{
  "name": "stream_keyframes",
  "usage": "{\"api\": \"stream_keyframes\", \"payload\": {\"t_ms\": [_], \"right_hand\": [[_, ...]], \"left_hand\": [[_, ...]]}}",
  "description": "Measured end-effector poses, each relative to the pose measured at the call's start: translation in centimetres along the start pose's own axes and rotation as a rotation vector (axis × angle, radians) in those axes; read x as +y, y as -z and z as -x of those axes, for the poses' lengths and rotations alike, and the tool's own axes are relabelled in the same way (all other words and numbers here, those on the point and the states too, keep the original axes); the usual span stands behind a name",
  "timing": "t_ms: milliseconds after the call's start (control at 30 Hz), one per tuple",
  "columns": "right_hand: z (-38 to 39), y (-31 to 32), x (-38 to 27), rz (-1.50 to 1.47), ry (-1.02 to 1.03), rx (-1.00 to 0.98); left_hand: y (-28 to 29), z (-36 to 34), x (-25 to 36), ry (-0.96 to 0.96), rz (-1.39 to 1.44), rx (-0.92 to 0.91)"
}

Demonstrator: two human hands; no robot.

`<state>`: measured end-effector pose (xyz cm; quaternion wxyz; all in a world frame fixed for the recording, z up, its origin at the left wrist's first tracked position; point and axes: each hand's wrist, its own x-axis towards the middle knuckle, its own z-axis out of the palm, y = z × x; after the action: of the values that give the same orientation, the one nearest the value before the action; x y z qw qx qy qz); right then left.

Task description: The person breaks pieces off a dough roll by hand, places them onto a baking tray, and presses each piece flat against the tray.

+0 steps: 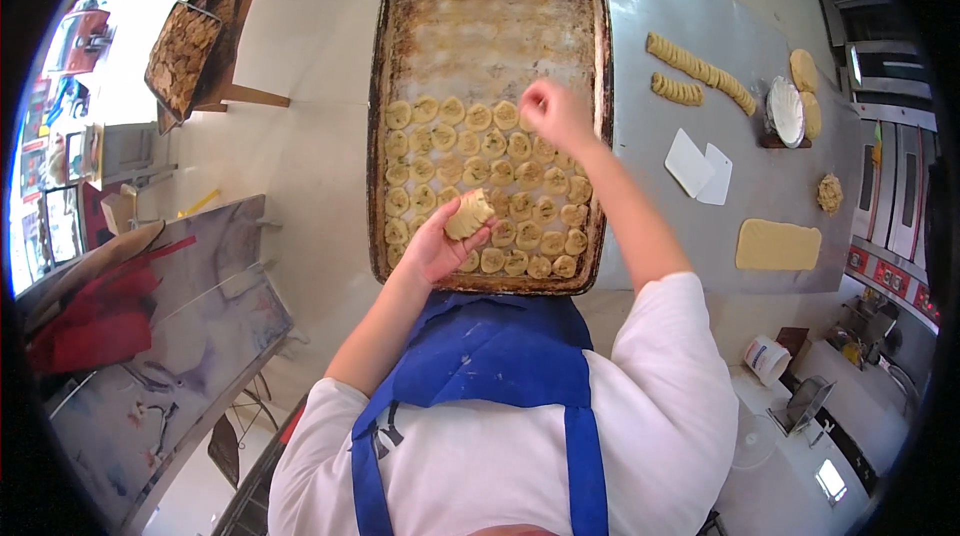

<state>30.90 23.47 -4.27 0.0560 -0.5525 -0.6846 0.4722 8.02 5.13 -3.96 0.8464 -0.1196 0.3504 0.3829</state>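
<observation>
dough roll | cupped in curled left hand, above tray's near half | long axis slants forward-right, toward right hand | that one bunched over dough rounds, blurred, hold unclear

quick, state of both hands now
Left hand: holding a sliced dough roll.
Right hand: over the tray, blurred; open or closed cannot be told.

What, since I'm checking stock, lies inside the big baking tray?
In the baking tray, dough rounds fill the near part; the far part looks stained. Whatever lies under the right hand, left hand and dough roll cannot be seen.
</observation>
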Motion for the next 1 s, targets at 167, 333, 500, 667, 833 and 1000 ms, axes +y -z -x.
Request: {"api": "stream_keyframes", "payload": {"t_ms": [167,333,500,667,833,1000], "right_hand": [[6.9,-6.5,-1.7,-0.447,0.256,-0.356],[7.3,-9.1,-1.2,-0.765,0.178,-0.126],[6.5,-7.9,-2.9,-0.596,0.100,-0.319],[1.9,-5.8,-5.8,0.043,0.162,-0.251],[-6.3,-5.4,-4.4,-0.048,0.196,0.251],[-9.1,-5.9,-2.7,0.323,0.281,0.225]], "left_hand": [[-0.8,-0.9,0.7,-0.079,-0.094,0.162],[-0.6,-1.3,1.0,-0.069,-0.228,0.180],[-0.4,-0.4,1.6,-0.171,-0.640,0.217],[2.4,-1.3,2.6,-0.288,-0.951,0.275],[2.5,0.0,3.9,-0.172,-0.375,0.234],[3.2,2.6,5.3,-0.054,-0.180,0.152]]}}
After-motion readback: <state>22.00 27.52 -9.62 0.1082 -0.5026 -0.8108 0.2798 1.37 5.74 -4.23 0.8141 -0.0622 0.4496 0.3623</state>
